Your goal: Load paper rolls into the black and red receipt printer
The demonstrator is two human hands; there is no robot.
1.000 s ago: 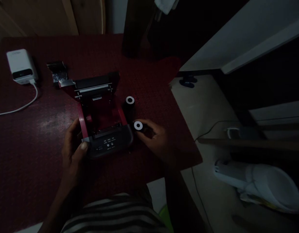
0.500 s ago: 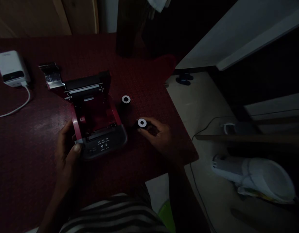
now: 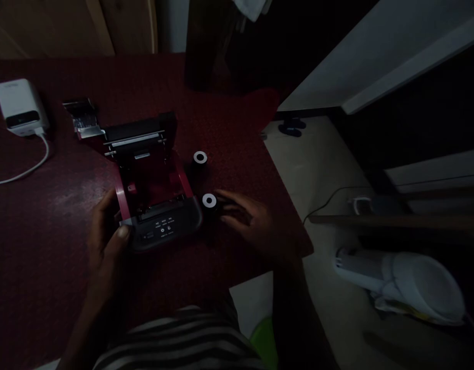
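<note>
A small red and black printer (image 3: 155, 205) stands on the dark red table (image 3: 48, 246) with its lid tipped open at the back. My left hand (image 3: 106, 231) grips its front left corner, thumb on the black control panel. Two black rolls with white cores stand to the printer's right: one roll (image 3: 200, 159) further back and a nearer roll (image 3: 209, 201) against the printer's front right corner. My right hand (image 3: 252, 221) lies just right of the nearer roll with fingers stretched out and apart, fingertips at or close to its side. The light is very dim.
A white device (image 3: 21, 108) with a white cable (image 3: 24, 172) sits at the table's far left. A small silvery part (image 3: 80, 115) lies behind the printer. The table's right edge drops to a pale floor with a cord (image 3: 325, 203) and a white appliance (image 3: 406, 282).
My right hand brought the nearer roll leftward against the printer's front corner and loosened its fingers around it. My left hand and the printer stayed put.
</note>
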